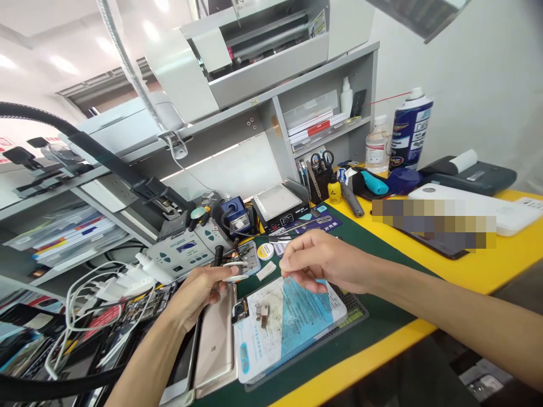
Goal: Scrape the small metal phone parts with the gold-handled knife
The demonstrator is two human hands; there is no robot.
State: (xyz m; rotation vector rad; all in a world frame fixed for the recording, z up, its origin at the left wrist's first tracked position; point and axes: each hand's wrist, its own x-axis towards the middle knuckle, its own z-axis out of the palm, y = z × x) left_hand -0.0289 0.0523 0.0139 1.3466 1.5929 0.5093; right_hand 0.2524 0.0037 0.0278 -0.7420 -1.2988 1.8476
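Observation:
My left hand point(198, 294) is at the left of the work area, its fingers closed on a small white spool-like ring point(236, 277). Over the blue and white pad point(305, 316), my right hand point(311, 261) pinches thumb and finger together; whatever may be between them is too small to make out. The pad's top is smudged with dark marks. On it lie a small metal phone part point(263, 314) and a black camera module point(241, 308). Below my left hand rests a gold phone back point(216, 339).
A control station point(186, 251) and a blue soldering unit point(237, 217) stand behind my hands. White cables point(72, 322) tangle at the left. A spray can point(409, 133), a bottle point(376, 150) and a yellow dropper bottle point(335, 190) stand at the back right. A flat heating plate point(278, 202) lies behind.

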